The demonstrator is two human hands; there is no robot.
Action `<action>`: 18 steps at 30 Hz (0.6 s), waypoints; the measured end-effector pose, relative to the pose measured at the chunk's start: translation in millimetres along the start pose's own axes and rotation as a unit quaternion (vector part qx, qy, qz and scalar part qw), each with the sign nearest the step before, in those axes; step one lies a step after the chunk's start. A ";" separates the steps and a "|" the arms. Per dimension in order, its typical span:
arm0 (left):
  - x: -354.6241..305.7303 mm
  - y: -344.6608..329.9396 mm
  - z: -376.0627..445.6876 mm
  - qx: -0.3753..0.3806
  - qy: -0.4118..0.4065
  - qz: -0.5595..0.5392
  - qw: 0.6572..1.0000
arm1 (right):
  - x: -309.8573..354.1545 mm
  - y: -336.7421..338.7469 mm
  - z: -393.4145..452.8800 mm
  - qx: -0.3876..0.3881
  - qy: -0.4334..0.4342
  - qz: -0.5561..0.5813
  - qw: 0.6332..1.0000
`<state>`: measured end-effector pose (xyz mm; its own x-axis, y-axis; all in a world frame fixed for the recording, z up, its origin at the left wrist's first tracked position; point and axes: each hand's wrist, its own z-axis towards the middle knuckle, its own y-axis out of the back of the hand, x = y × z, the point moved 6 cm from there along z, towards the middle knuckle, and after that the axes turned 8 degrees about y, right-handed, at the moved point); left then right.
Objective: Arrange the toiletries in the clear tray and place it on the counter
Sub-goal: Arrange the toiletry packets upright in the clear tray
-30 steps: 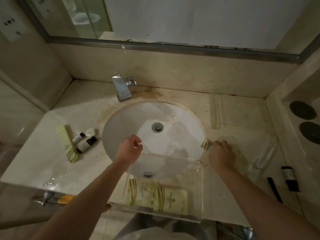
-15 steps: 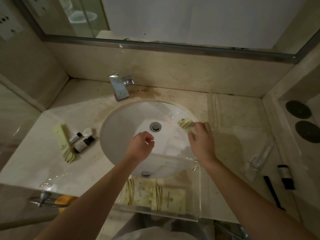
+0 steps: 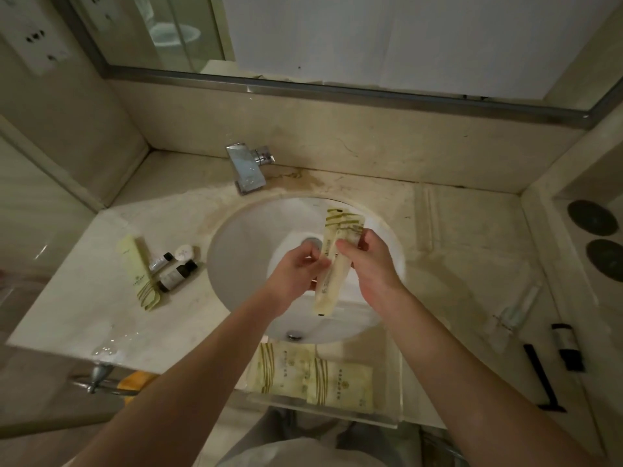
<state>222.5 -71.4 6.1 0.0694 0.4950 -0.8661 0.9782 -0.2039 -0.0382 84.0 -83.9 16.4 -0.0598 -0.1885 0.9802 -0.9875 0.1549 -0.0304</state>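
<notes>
From the head camera, we hold a long cream sachet (image 3: 332,264) with both hands above the sink basin (image 3: 242,251). Our right hand (image 3: 367,264) pinches it partway along its length, thumb on the near face and fingers curled behind; our left hand (image 3: 298,267) pinches the same packet from the other edge, just opposite. The green-striped end stands beyond the grip, away from us, and the plain end hangs below it, toward us.

Nearer to us than the grip, the clear tray (image 3: 392,392) sits at the counter edge with two flat striped sachets (image 3: 310,374) lying side by side inside it. Off to the left of the grip, well apart, a cream tube (image 3: 136,267), two small dark-capped bottles (image 3: 175,271) and a small round white item (image 3: 183,252) lie on the counter (image 3: 84,305). To the right of the grip lie a clear wrapped item (image 3: 515,308), a black comb (image 3: 542,379) and a dark bottle (image 3: 568,347).

We judge the sachet light, thin and limp, its film probably slick, so a pinch near the middle keeps it from drooping. It should lay flat beside the two in the tray. The tray itself looks rigid and hard to see; we would lift it by its opposite walls.
</notes>
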 end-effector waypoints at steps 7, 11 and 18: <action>13.3 27.3 -3.8 -0.071 0.042 -0.094 0.992 | -21.6 18.5 -9.2 -0.059 -0.086 0.118 0.988; 17.0 39.3 -6.3 -0.089 0.047 -0.091 0.991 | -37.7 19.5 -20.8 -0.081 -0.192 0.292 0.934; 31.1 44.0 -7.4 -0.094 0.083 -0.070 0.990 | -52.9 15.5 -37.3 -0.096 -0.207 0.350 0.908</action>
<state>269.1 -58.8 -18.8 -0.0526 0.6420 -0.7649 0.9986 0.0285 -0.0448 77.2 -35.3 -28.7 -0.7530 -0.3207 0.5746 -0.6445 0.5358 -0.5455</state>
